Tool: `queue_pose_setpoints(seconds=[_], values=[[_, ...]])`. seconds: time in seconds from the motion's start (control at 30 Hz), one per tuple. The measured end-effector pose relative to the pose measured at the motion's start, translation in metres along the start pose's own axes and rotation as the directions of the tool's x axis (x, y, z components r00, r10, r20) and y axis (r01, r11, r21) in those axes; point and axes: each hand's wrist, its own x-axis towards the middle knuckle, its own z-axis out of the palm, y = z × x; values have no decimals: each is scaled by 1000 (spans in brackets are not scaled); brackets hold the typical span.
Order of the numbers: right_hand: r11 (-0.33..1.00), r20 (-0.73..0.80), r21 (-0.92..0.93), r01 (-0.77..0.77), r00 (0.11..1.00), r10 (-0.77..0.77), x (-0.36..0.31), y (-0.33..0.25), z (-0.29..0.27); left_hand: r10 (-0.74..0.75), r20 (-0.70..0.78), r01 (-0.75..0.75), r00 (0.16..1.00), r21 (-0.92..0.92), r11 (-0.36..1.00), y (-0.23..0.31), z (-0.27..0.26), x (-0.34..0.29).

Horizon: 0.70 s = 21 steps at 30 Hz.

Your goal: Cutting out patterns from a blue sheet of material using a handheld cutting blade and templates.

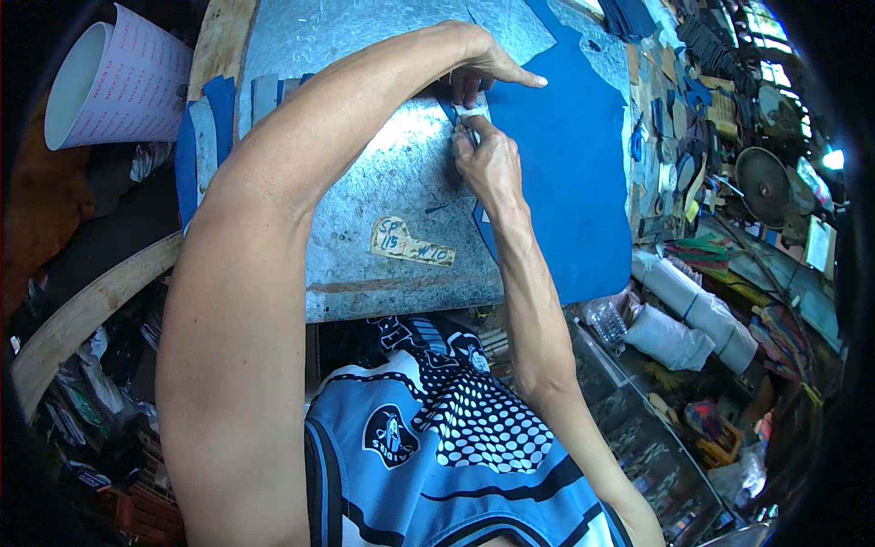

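A large blue sheet point(565, 173), flat and flexible like leather or fabric, lies over the right part of a metal-topped table point(365, 201). My left hand point(483, 66) reaches across to the sheet's left edge; its thumb stretches out over the blue while the other fingers bend down beside a small white piece point(470, 113). Just below it, my right hand point(494, 162) is closed around a small metal-looking tool, mostly hidden in the fingers, at that white piece. Nearer me on the metal lies a light cardboard template point(412, 242) with handwriting.
Blue and grey strips point(205, 137) hang at the table's left edge, beside a rolled white printed sheet point(123, 82). Cut pieces hang along the right, near a round fan-like object point(764, 185). White wrapped rolls point(693, 314) and a glass-topped case point(638, 438) stand lower right.
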Motion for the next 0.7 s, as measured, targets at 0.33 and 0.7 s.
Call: queue_pose_setpoints(seconds=[0.33,0.7], values=[[995,72,-53,82,994,-78,5,14,-11,-20,-75,20,997,6,1000,-3,3,3],[983,251,-38,180,954,-165,23,32,-35,-174,-95,177,980,19,984,-1,15,-2]])
